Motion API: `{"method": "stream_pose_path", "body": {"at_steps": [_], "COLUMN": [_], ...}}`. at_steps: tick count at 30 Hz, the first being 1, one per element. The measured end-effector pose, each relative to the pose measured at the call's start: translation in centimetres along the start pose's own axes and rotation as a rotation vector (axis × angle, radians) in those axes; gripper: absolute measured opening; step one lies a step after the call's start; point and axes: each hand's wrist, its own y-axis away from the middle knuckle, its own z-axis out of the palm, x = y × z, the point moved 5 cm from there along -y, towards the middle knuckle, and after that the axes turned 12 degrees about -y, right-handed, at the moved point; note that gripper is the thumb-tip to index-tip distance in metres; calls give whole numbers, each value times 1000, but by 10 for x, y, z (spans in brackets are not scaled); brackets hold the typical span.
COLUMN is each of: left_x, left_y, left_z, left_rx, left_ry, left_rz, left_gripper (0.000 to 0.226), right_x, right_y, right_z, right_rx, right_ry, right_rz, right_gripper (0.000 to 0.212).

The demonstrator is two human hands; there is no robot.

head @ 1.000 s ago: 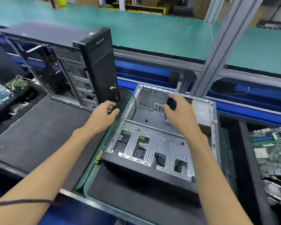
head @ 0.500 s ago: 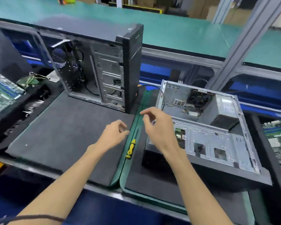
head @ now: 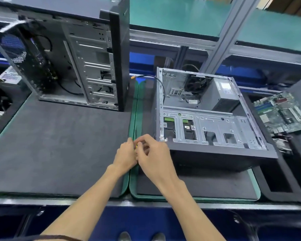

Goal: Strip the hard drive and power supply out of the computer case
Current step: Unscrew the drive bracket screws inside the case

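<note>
Case lies open on its side on the right mat, power supply boxed in its far corner, drive bays near the front. Both hands have left its interior since a second ago and now meet at the seam between the mats. Left hand and right hand curl round a yellow screwdriver, mostly hidden. Unscrewing likely comes next; nothing is out yet. An upright case stands on the left mat.

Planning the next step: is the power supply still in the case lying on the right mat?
Still in. The grey power supply sits in the far corner of the open case.
</note>
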Motion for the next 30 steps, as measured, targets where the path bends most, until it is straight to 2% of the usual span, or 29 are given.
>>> {"method": "stream_pose_path", "body": {"at_steps": [7,11,13,16,19,22,25,30], "left_x": [2,-1,3,25,57,96,134,176], "left_y": [-1,9,14,24,36,48,56,48], "left_z": [2,-27,-52,-96,-130,-148,-156,-167], "left_rx": [-36,127,261,434,510,480,446,410], "left_ry": [6,309,397,543,634,695,715,780], "left_rz": [-49,-192,-187,-83,24,143,247,416], "left_gripper": [33,34,30,17,12,11,9,31], "right_x": [-5,-17,-24,-35,-47,-55,-64,-63], "right_y": [3,5,2,-4,-7,-13,-19,-29], "right_z": [-6,-17,-22,-34,-54,-76,-100,-153], "right_rx": [5,11,32,87,171,198,236,365], "right_ry": [-14,-53,-74,-91,-62,-54,-52,6], "right_rz": [-23,-101,-144,-192,-287,-350,-423,-530], "right_gripper": [15,16,16,18,35,46,42,32]}}
